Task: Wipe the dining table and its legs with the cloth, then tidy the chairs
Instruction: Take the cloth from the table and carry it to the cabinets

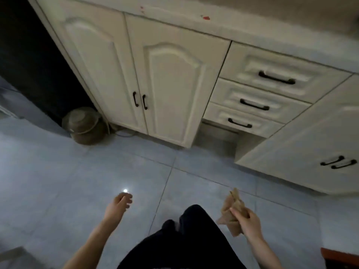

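Observation:
A crumpled tan cloth (232, 207) is held in my right hand (247, 222) at the lower right, above the grey tiled floor. My left hand (119, 205) hangs at the lower left with its fingers loosely curled and nothing in it. Black trousers fill the bottom middle between my arms. No dining table or chair shows clearly; only a reddish-brown wooden corner (339, 258) pokes in at the bottom right edge.
Cream kitchen cabinets (171, 80) with black handles run across the top, with three drawers (258, 101) to the right. A round lidded pot (84, 125) sits on the floor by a dark appliance at the left. A light glints on the tiles.

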